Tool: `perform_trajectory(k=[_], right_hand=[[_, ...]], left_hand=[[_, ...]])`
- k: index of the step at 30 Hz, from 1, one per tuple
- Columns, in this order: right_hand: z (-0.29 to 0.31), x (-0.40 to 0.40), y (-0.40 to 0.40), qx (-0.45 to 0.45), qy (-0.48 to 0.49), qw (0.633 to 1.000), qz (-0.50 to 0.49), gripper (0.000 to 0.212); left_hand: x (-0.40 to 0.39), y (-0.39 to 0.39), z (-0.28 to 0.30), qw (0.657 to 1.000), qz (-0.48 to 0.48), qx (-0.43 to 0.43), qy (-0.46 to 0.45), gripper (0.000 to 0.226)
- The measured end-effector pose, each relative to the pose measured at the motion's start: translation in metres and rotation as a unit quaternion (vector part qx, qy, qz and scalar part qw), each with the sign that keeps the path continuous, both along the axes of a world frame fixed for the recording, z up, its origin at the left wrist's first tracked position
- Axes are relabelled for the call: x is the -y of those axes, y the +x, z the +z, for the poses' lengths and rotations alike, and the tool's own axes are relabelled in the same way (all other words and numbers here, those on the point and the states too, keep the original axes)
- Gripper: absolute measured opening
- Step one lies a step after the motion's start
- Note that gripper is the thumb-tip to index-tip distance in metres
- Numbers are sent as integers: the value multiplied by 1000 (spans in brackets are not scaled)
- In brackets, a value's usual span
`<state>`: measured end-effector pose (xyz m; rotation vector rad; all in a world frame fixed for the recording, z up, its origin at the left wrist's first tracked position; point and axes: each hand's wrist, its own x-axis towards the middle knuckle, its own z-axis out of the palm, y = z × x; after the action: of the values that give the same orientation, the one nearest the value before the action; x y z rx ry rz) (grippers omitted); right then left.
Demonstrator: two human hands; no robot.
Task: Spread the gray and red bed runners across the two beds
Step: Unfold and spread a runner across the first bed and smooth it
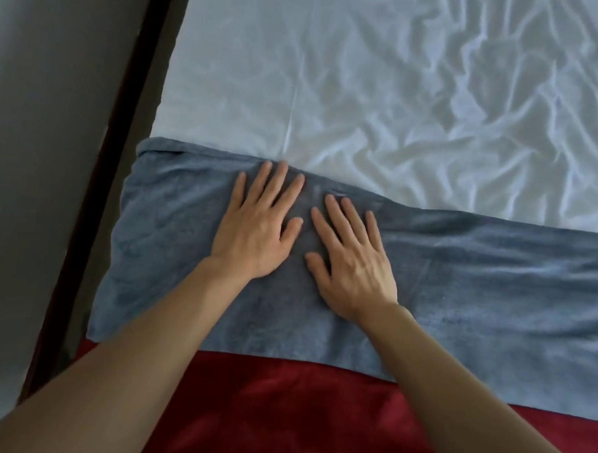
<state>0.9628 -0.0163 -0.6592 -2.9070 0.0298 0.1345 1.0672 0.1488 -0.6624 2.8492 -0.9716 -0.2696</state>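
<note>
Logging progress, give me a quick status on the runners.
Left hand and right hand flat on gray runner. Red runner beside it. Nothing in the way.

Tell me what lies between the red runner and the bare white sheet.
In the head view, the soft gray fleece runner fills that stretch, lying between the dark red plush runner and the wrinkled white sheet. Both hands, left and right, rest flat on it.

I am looking at a plain blue-gray plush bed runner (459,284). A solid deep-red plush bed runner (282,414) is lying beside it, and a plain white wrinkled bedsheet (399,93) is showing.
</note>
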Motion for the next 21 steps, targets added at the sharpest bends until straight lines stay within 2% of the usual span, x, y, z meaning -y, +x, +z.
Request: perform_trajectory(k=[3, 6, 7, 8, 10, 11, 12, 15, 17, 21], right_hand=[[-3, 16, 1, -3, -6, 999, -45, 71], [2, 33, -2, -5, -8, 989, -149, 75], [5, 32, 0, 6, 0, 986, -169, 75], [9, 27, 1, 26, 11, 986, -166, 74], [13, 11, 3, 76, 33, 990, -112, 65], [15, 5, 3, 92, 42, 990, -94, 58], [16, 3, 2, 96, 49, 990, -95, 52], [16, 17, -8, 74, 51, 986, -140, 46], [16, 27, -16, 60, 42, 988, -136, 45], [18, 19, -14, 69, 55, 988, -127, 43]], left_hand=[[-6, 18, -6, 998, 64, 13, 5, 70], [-13, 32, 0, 989, 148, 8, 5, 73], [-9, 31, 6, 989, 150, 13, -8, 73], [-2, 25, 12, 992, 116, 21, -32, 73], [15, 2, 16, 996, -11, 44, -81, 70], [19, -5, 16, 993, -44, 52, -95, 66], [18, -5, 17, 992, -36, 57, -111, 60], [1, 18, 17, 982, 77, 88, -147, 30], [-7, 31, 19, 980, 76, 123, -139, 12], [-2, 46, 23, 979, 80, 136, -130, 10]])
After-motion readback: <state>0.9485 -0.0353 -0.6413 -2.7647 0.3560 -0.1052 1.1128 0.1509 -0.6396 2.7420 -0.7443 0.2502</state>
